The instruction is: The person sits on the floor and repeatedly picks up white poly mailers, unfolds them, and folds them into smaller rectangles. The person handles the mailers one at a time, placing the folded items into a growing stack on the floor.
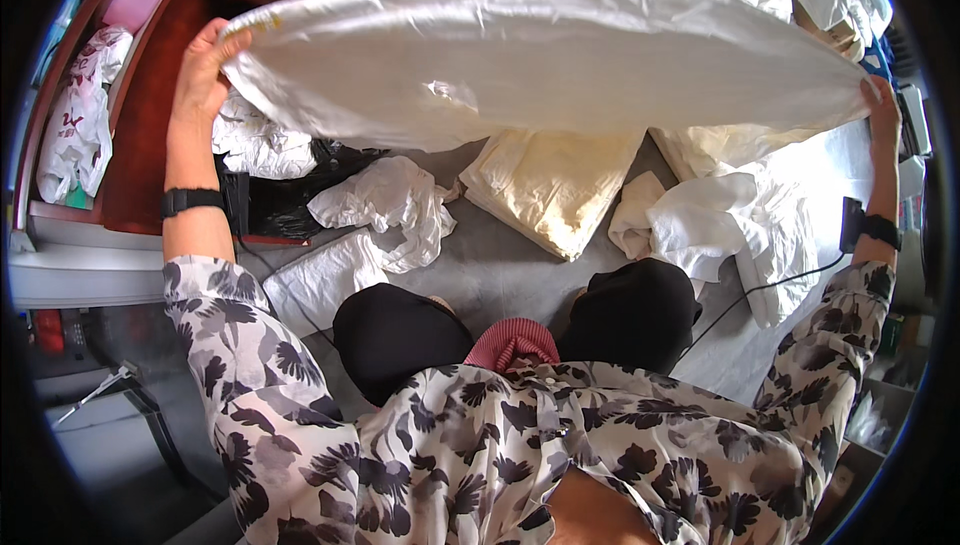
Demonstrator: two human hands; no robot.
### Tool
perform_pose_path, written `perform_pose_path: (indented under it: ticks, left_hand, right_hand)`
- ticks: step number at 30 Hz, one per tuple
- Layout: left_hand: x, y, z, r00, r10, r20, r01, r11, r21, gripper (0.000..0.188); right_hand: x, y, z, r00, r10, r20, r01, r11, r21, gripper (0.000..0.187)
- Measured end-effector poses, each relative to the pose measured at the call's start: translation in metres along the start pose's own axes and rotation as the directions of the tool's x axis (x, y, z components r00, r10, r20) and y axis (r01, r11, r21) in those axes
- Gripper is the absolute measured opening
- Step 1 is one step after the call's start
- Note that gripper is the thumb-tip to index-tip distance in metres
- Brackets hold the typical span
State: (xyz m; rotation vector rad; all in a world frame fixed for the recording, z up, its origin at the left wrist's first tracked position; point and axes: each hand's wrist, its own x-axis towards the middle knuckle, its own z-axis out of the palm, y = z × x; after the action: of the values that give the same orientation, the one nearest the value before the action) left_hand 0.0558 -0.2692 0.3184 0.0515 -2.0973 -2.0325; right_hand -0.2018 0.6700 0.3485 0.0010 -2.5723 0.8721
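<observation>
A wide white cloth [560, 55] is stretched in the air between my two hands, both arms spread and raised. At its left corner my left hand [205, 70] is closed, thumb and fingers gripping the edge. The right end is pinched in my right hand [882, 110], whose fingers are partly hidden by the cloth. A small shiny wrinkled spot shows near the cloth's middle left. Below the cloth, a folded cream fabric stack [555, 185] lies on the grey floor.
Crumpled white cloths [390, 205] lie left of the stack, a black plastic bag [285, 200] beyond them. More white fabric [700, 220] is heaped at right. A dark red cabinet [145, 135] holding a white plastic bag [80, 120] stands at left. Thin cables run from my wrist straps.
</observation>
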Motion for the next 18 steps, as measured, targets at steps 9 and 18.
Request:
perform_pose_path:
  ticks: [9, 18]
  left_hand:
    - [-0.049, -0.005, 0.062, 0.998, -0.004, -0.060, 0.013, 0.988, 0.157, 0.028]
    - [-0.051, -0.031, -0.006, 0.951, 0.154, -0.269, -0.191, 0.975, -0.115, 0.019]
  right_hand:
    - [-0.078, 0.055, 0.003, 0.909, -0.290, 0.299, 0.404, 0.789, -0.463, 0.005]
    - [-0.087, 0.050, -0.042, 0.961, 0.130, -0.244, 0.039, 0.812, 0.583, 0.023]
